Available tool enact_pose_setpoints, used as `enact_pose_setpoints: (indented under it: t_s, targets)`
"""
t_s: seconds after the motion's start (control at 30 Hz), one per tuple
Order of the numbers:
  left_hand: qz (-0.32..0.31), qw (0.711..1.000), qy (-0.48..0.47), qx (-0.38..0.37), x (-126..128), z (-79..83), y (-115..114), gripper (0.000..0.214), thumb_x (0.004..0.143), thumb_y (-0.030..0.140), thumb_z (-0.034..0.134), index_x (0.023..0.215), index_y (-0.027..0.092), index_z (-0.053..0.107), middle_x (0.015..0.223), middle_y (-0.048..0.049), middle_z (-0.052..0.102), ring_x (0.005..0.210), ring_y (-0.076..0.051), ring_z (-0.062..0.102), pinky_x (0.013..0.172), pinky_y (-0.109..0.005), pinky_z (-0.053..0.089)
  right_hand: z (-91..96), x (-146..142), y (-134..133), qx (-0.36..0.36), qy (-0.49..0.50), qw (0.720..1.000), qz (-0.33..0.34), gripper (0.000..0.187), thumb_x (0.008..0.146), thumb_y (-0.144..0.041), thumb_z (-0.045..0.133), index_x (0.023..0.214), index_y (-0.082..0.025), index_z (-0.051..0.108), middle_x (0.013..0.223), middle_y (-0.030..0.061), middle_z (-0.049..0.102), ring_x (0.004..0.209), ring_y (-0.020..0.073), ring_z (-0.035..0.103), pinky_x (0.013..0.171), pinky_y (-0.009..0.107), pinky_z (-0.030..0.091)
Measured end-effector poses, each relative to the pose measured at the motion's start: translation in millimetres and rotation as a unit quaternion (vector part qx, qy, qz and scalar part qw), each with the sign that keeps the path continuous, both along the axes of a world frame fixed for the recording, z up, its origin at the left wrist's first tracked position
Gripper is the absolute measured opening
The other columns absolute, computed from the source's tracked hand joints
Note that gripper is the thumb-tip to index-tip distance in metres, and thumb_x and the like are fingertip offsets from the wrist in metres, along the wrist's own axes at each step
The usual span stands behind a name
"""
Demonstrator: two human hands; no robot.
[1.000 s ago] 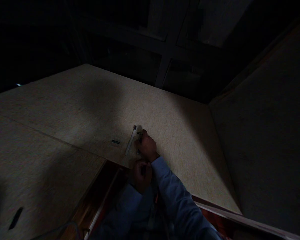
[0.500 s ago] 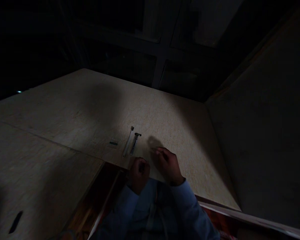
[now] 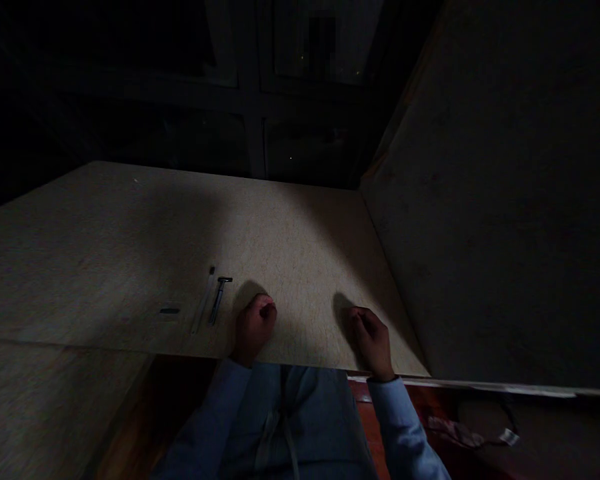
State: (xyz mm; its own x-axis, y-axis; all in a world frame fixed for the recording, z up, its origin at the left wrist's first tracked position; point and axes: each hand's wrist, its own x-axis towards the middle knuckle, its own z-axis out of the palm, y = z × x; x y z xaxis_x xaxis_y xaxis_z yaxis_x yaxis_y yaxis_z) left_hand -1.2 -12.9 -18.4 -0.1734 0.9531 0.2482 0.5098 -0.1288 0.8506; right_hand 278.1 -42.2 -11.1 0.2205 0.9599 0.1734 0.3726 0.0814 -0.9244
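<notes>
Near table edge (image 3: 305, 361), hands (image 3: 254, 325) (image 3: 373, 339) apart

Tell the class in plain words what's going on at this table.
A person's loosely curled left hand and right hand are apart at the near side of the table, neither visibly holding anything. Left of the left hand, untouched, lie a razor, then a toothbrush, then a small dark strip, too dim to identify.
</notes>
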Motion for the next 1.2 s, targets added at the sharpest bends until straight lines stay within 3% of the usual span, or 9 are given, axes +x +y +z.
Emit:
enact_pose_setpoints:
  t_s: [0.13,0.33,0.9,1.03,1.13,1.2]
  targets:
    - [-0.015,0.999,0.051,-0.001,-1.5,-4.7,1.4,0.027,0.087,0.037,0.048,0.091,0.017,0.066,0.088,-0.0052,0.071,0.079,-0.018,0.068,0.076,-0.031,0.050,5.8,-6.5,-3.2,0.017,-0.040,0.998,0.039,0.041,0.093,-0.051,0.055,0.098,-0.013,0.072,0.095,0.0104,0.072,0.088,0.0216,0.067,0.080,0.031,0.052]
    - [-0.022,0.999,-0.013,0.028,-5.1,-4.0,-11.0,0.025,0.087,0.037,0.051,0.089,0.016,0.066,0.083,-0.0052,0.070,0.077,-0.016,0.067,0.072,-0.026,0.052,5.7,-3.0,-4.0,0.021,-0.041,0.998,0.033,0.043,0.092,-0.052,0.056,0.099,-0.013,0.072,0.096,0.0107,0.072,0.089,0.0221,0.068,0.079,0.031,0.052]
    - [-0.033,0.997,-0.072,0.026,0.7,-1.4,-13.6,0.023,0.087,0.033,0.052,0.090,0.015,0.066,0.084,-0.0066,0.070,0.077,-0.016,0.067,0.070,-0.026,0.052,-0.8,0.8,-2.9,0.002,-0.050,0.999,0.023,0.050,0.088,-0.059,0.058,0.100,-0.013,0.073,0.101,0.0120,0.073,0.094,0.0257,0.069,0.081,0.034,0.053]
    - [0.037,0.995,-0.045,0.075,-12.3,2.2,-18.0,0.026,0.088,0.036,0.052,0.089,0.015,0.067,0.084,-0.0074,0.070,0.077,-0.017,0.066,0.072,-0.028,0.052,-3.9,3.8,-2.5,0.004,-0.065,0.997,0.028,0.051,0.088,-0.061,0.057,0.099,-0.013,0.073,0.099,0.0113,0.073,0.092,0.0252,0.069,0.080,0.033,0.054]
    - [0.167,0.974,0.109,0.108,-39.7,14.4,-17.5,0.026,0.088,0.033,0.052,0.090,0.015,0.070,0.090,-0.0085,0.071,0.087,-0.022,0.064,0.084,-0.034,0.049,-5.0,5.9,-2.6,0.003,-0.065,0.997,0.029,0.052,0.088,-0.061,0.058,0.099,-0.013,0.074,0.100,0.0114,0.073,0.092,0.0248,0.069,0.080,0.032,0.055]
    - [0.220,0.950,0.210,0.072,-60.2,27.1,-12.5,0.029,0.091,0.034,0.052,0.098,0.015,0.072,0.100,-0.0095,0.070,0.099,-0.026,0.061,0.091,-0.038,0.046,-4.3,6.8,-2.7,-0.002,-0.068,0.997,0.029,0.053,0.087,-0.062,0.058,0.099,-0.013,0.074,0.100,0.0116,0.073,0.092,0.0253,0.070,0.081,0.032,0.055]
